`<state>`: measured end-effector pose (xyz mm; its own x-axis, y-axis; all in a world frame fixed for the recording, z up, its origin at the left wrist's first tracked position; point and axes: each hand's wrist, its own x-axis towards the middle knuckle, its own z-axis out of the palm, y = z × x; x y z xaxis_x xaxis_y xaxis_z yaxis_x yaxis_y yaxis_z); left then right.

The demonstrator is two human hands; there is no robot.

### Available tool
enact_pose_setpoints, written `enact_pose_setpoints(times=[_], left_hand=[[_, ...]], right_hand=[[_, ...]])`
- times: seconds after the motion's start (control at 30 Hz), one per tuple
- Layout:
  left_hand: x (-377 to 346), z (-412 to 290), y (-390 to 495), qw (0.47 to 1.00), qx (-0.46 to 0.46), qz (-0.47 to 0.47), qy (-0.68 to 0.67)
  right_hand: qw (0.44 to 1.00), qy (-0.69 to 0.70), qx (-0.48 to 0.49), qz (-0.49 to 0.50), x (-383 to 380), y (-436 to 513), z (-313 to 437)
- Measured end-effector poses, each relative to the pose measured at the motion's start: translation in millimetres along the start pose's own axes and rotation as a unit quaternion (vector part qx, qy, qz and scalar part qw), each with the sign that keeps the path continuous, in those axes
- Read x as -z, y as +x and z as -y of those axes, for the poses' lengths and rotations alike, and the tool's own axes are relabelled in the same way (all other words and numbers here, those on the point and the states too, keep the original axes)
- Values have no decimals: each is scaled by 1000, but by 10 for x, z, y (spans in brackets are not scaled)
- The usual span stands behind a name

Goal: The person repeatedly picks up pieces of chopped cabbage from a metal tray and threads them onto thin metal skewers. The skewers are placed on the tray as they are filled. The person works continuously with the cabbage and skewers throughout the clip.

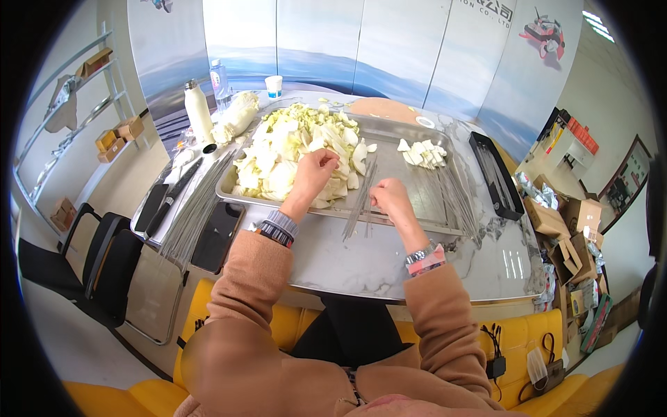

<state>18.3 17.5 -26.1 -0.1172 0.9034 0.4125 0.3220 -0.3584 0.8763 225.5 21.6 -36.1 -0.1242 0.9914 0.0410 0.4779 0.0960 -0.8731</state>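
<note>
My left hand point(316, 172) is over a large heap of chopped napa cabbage point(281, 151) at the left of a metal tray point(388, 143). Its thumb and fingertips are drawn together; whether they pinch a piece is too small to tell. My right hand point(391, 197) is at the tray's near rim, fingers curled, beside a small bunch of thin metal skewers point(359, 200) lying across that rim. A skewer passes by its fingertips, but a grip on it cannot be made out. At the tray's right lie skewers threaded with white cabbage pieces point(424, 154), their bare ends pointing towards me.
Left of the tray are a large skewer bundle point(200, 208), a knife point(172, 200), a phone point(218, 237), a cream bottle point(197, 109) and a whole cabbage point(239, 114). A paper cup point(273, 87) stands behind. At right lies a black box point(495, 177) holding skewers.
</note>
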Motion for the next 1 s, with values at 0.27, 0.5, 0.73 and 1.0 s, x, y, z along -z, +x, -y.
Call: enact_pose_setpoints(times=[0.27,0.5,0.73,1.0], left_hand=[[18,-34,-23,999,-23,-27,17],[163,-149,-39,964,-127,-193,134],[444,-141,-15,936,-139,-237,221],[416,-89,-115,867,-268,-8,421]], right_hand=[[996,90,20,-10,53,-111,39],[968,243,57,-15,153,-336,118],[951,303,62,24,243,-450,208],[953,292,73,29,235,-465,212]])
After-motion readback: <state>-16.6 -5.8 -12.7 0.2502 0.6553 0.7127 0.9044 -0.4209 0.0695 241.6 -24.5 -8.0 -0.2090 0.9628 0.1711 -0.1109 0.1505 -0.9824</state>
